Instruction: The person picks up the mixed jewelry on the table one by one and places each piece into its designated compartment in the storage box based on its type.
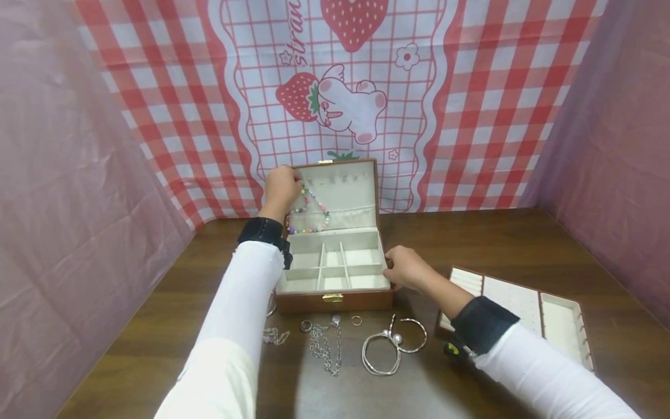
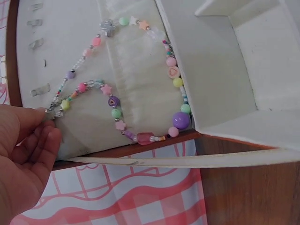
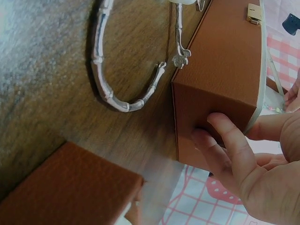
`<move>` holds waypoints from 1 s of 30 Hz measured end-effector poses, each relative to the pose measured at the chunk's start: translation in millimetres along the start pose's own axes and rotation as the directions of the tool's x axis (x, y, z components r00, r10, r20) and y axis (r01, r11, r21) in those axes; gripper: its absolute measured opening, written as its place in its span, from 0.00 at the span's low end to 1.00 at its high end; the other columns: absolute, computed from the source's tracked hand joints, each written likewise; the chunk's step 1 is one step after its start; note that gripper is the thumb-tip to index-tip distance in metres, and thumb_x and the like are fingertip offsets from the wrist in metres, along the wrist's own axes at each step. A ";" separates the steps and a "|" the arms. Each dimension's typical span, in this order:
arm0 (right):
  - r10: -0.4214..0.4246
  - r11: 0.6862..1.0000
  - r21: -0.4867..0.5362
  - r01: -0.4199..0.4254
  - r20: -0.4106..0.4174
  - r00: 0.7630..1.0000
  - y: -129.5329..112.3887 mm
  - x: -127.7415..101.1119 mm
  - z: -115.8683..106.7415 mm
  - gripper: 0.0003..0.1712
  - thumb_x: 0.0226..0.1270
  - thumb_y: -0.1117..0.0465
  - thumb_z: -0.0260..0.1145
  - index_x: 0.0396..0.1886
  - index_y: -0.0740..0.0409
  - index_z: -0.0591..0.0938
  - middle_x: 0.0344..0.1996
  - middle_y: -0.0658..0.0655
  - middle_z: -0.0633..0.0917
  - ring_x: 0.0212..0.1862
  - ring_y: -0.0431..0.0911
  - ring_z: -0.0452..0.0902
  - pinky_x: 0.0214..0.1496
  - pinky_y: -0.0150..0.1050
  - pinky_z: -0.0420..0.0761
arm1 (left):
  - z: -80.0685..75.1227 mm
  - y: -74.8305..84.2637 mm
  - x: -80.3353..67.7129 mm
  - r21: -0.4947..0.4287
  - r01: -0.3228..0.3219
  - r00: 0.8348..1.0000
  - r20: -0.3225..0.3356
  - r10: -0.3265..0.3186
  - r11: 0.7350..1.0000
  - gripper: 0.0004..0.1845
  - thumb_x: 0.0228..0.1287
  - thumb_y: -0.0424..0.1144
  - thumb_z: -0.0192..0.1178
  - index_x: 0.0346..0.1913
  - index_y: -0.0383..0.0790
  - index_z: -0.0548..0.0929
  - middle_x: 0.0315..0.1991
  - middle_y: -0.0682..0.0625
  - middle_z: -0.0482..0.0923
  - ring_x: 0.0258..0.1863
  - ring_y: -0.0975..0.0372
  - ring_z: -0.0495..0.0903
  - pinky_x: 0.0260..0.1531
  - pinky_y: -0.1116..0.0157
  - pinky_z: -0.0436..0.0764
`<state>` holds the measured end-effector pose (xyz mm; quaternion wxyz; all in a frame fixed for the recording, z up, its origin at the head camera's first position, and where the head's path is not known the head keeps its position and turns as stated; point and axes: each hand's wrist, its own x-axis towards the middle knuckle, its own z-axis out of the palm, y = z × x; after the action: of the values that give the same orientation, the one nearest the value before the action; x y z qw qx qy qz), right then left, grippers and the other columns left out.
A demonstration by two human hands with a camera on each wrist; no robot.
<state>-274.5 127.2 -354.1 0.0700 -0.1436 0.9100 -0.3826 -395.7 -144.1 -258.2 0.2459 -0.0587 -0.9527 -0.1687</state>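
Note:
A brown jewelry box [image 1: 309, 301] stands with its lid raised and its cream compartments showing. My left hand [image 1: 281, 187] is at the upper left of the lid, where its thumb and fingertips pinch the end of a colourful beaded necklace [image 2: 181, 120]. The necklace hangs in a loop against the lid's cream lining, just below a row of small clear hooks [image 2: 40, 89]. At the box's right wall, my right hand [image 1: 410, 269] grips the side, fingers on the brown outside [image 3: 211, 70] and thumb over the rim.
In front of the box lie silver bangles [image 1: 381, 354], a silver chain necklace [image 1: 325, 349], a small ring [image 1: 356, 320], a dark ring [image 1: 306, 326] and another chain [image 1: 276, 336]. A cream-lined tray [image 1: 564, 326] sits at the right. Behind hangs a red checked cloth [image 1: 481, 116].

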 end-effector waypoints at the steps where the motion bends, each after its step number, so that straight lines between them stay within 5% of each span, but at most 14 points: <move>1: 0.000 1.000 0.005 0.000 0.004 1.000 0.1 0.2 0.4 0.14 0.58 0.74 0.58 0.43 0.79 0.78 0.27 0.63 0.82 0.24 0.49 0.83 0.24 0.37 0.84 | -0.6 -0.4 -0.4 -0.007 0.008 1.000 0.007 -0.008 1.000 0.09 0.63 0.35 0.60 0.39 0.37 0.90 0.41 0.44 0.86 0.44 0.50 0.82 0.49 0.57 0.78; 7: 0.002 0.999 0.038 -0.003 0.020 1.000 0.7 0.6 1.7 0.13 0.58 0.75 0.57 0.42 0.80 0.78 0.28 0.65 0.82 0.25 0.50 0.84 0.25 0.37 0.84 | -3.5 -3.5 -8.2 -0.006 0.080 0.997 0.022 -0.080 0.997 0.09 0.62 0.35 0.59 0.38 0.35 0.89 0.41 0.43 0.86 0.45 0.49 0.82 0.49 0.56 0.78; 11: 0.007 0.999 0.044 -0.008 0.016 1.000 0.2 1.8 0.8 0.13 0.57 0.76 0.57 0.41 0.80 0.78 0.28 0.67 0.83 0.25 0.51 0.84 0.25 0.37 0.84 | -2.1 -3.5 -13.7 0.114 0.108 0.984 0.129 -0.122 0.988 0.07 0.56 0.33 0.59 0.34 0.36 0.87 0.40 0.42 0.85 0.43 0.49 0.82 0.44 0.54 0.81; 15: 0.013 0.999 0.053 -0.014 0.015 1.000 -0.3 2.4 0.0 0.13 0.56 0.77 0.58 0.42 0.81 0.78 0.27 0.66 0.82 0.25 0.52 0.84 0.25 0.38 0.84 | 5.4 -2.3 -16.9 0.267 0.020 0.958 0.271 -0.095 0.964 0.08 0.56 0.33 0.61 0.37 0.33 0.84 0.44 0.39 0.83 0.45 0.47 0.82 0.44 0.53 0.81; 18: 0.014 0.998 0.065 -0.015 0.016 1.000 -0.1 1.9 -0.7 0.15 0.56 0.76 0.58 0.44 0.81 0.77 0.28 0.65 0.82 0.26 0.52 0.84 0.25 0.38 0.84 | 14.4 -1.6 -17.4 0.341 -0.065 0.946 0.320 -0.050 0.938 0.09 0.58 0.32 0.60 0.40 0.32 0.84 0.45 0.39 0.83 0.45 0.47 0.82 0.42 0.52 0.82; 25: 0.017 0.998 0.067 -0.018 0.013 1.000 2.2 1.6 0.7 0.14 0.56 0.76 0.57 0.42 0.80 0.77 0.28 0.64 0.82 0.27 0.53 0.84 0.25 0.38 0.84 | 26.2 1.1 -20.2 0.335 -0.066 0.932 0.358 -0.062 0.940 0.11 0.62 0.31 0.58 0.46 0.35 0.84 0.49 0.40 0.81 0.48 0.47 0.80 0.43 0.48 0.81; 30: 0.015 0.997 0.075 -0.016 0.013 1.000 1.6 1.8 -0.3 0.15 0.56 0.76 0.57 0.43 0.81 0.77 0.28 0.65 0.81 0.27 0.53 0.84 0.25 0.37 0.84 | 18.8 2.2 -22.3 0.221 0.014 0.921 0.378 -0.099 0.975 0.08 0.61 0.36 0.61 0.37 0.34 0.85 0.39 0.41 0.83 0.39 0.51 0.82 0.40 0.55 0.81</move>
<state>-276.6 127.9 -355.1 0.0841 -0.1361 0.8956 -0.4150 -384.3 -136.1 -283.8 0.0532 -0.0364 -0.9963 -0.0576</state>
